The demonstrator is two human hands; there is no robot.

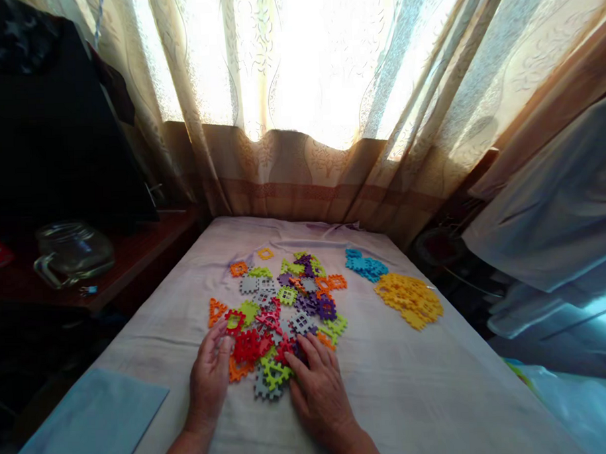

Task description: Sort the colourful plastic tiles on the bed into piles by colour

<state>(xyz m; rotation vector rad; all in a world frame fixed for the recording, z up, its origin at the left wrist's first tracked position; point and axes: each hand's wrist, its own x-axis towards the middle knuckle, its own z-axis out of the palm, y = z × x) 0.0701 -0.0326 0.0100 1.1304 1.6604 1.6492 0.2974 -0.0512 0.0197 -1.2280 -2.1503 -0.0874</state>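
A mixed pile of flat, notched plastic building pieces lies in the middle of the cloth-covered surface. Red pieces (pixel 250 346) are gathered at its near left side. My left hand (pixel 209 372) rests along that edge, fingers stretched out and holding nothing, fingertips close to a red square piece (pixel 234 321). Over the near right of the pile is my right hand (pixel 318 389), its fingers apart and their tips touching a red piece (pixel 285 350). Between the hands lie a lime green triangular piece (pixel 275 373) and a grey piece (pixel 266 389). Purple pieces (pixel 326 308) sit further back.
Blue pieces (pixel 366 266) and yellow pieces (pixel 409 298) form separate heaps at the right. A light blue sheet (pixel 94 420) lies front left. A glass jug (pixel 75 251) stands on a dark wooden table. Curtains (pixel 291 164) hang behind.
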